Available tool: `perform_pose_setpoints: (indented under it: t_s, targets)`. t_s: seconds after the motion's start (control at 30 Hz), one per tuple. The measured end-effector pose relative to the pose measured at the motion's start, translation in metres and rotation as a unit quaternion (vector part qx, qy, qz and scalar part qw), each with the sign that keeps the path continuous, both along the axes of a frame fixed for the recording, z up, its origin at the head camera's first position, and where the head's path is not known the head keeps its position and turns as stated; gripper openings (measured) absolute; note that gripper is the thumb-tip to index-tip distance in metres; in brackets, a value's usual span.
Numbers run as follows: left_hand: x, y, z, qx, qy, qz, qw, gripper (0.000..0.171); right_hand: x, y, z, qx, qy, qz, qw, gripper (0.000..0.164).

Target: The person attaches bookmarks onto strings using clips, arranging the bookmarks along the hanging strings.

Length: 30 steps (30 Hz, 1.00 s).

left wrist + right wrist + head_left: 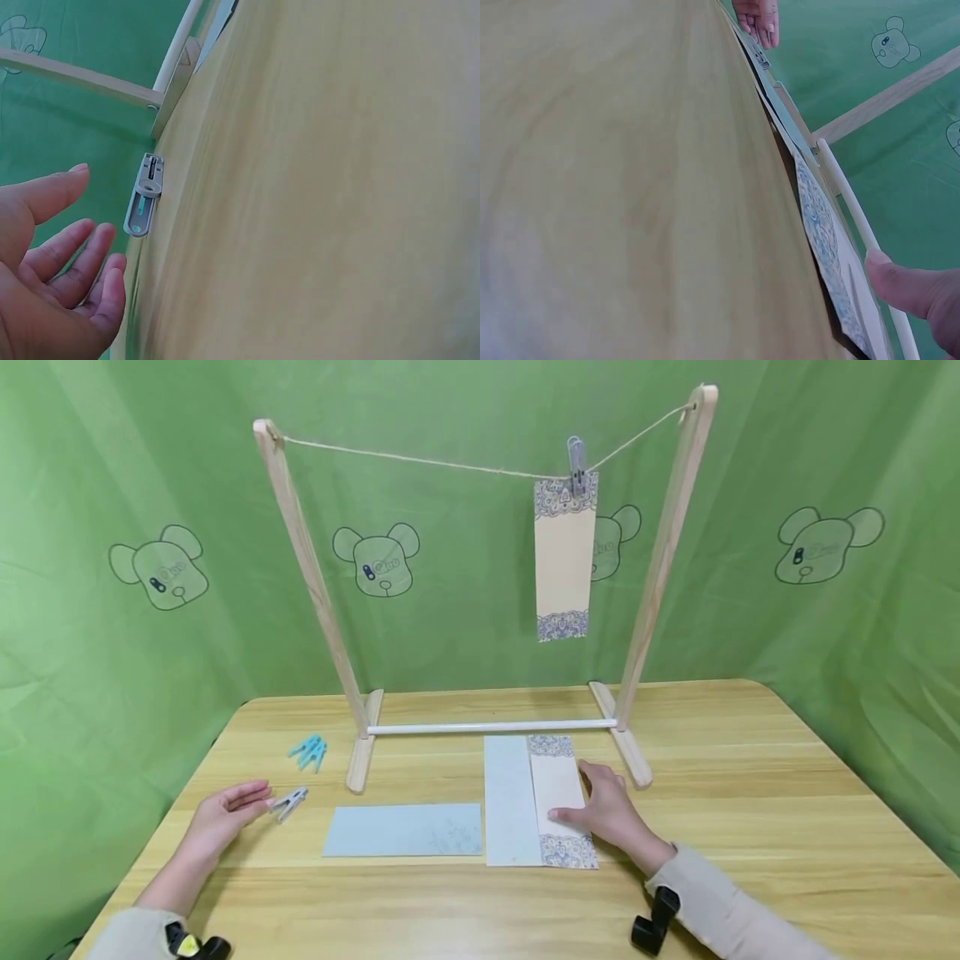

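My left hand [228, 814] is beside a grey clothespin [288, 804] lying on the table, its fingers loosely bent. The left wrist view shows a gap between those fingers and the clothespin [145, 195]. My right hand [611, 806] is at the right side of a cream card [558, 789] with blue lace-patterned ends. Its thumb [900, 289] reaches over the card's face, and the fingers are at the long edge. Against that card lies a pale blue card [512, 802]; a second light-blue card [390, 831] lies sideways to the left.
A wooden stand [667, 560] with a string [420, 458] rises behind the cards. A grey clothespin [577, 468] holds another lace-patterned card [564, 560] on the string. Blue clothespins [309, 750] lie at the left, near the stand's foot. A white crossbar [487, 727] joins the feet.
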<state>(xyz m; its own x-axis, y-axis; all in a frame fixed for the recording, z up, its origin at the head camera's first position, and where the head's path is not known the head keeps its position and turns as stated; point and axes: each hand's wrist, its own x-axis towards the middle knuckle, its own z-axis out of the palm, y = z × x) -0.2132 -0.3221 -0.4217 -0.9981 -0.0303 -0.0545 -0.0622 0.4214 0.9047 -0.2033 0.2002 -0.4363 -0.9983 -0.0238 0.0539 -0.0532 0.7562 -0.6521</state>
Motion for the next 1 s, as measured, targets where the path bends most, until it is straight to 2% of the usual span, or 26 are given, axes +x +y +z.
perform_pose_setpoints:
  t_s: [0.23,0.33,0.63,0.77,0.83,0.9,1.0]
  targets:
    - [0.003,-0.002,-0.003,-0.011,-0.034,-0.019,0.9992,0.062,-0.001,-0.002,-0.001,0.009,-0.011,-0.005,1.0,0.113]
    - [0.004,-0.002,-0.004,-0.012,-0.031,-0.026,0.9991,0.063,-0.001,-0.001,-0.001,0.009,-0.014,-0.001,1.0,0.114]
    - [0.005,0.0,-0.006,-0.053,-0.019,-0.027,0.9981,0.064,-0.002,0.011,0.002,0.019,-0.011,0.028,0.999,0.112]
    - [0.005,0.001,-0.007,-0.072,-0.02,-0.025,0.9969,0.061,-0.003,0.014,0.004,0.031,-0.013,0.032,0.999,0.106]
    - [0.005,0.001,-0.008,-0.084,-0.018,-0.023,0.9961,0.059,-0.004,0.015,0.006,0.034,-0.012,0.034,0.999,0.1]
    - [0.004,0.002,-0.009,-0.093,-0.016,-0.02,0.9954,0.058,-0.004,0.015,0.007,0.03,-0.014,0.037,0.999,0.085]
    - [0.003,0.003,-0.01,-0.106,-0.01,-0.016,0.9942,0.056,-0.004,0.017,0.007,0.021,-0.021,0.038,0.999,0.08]
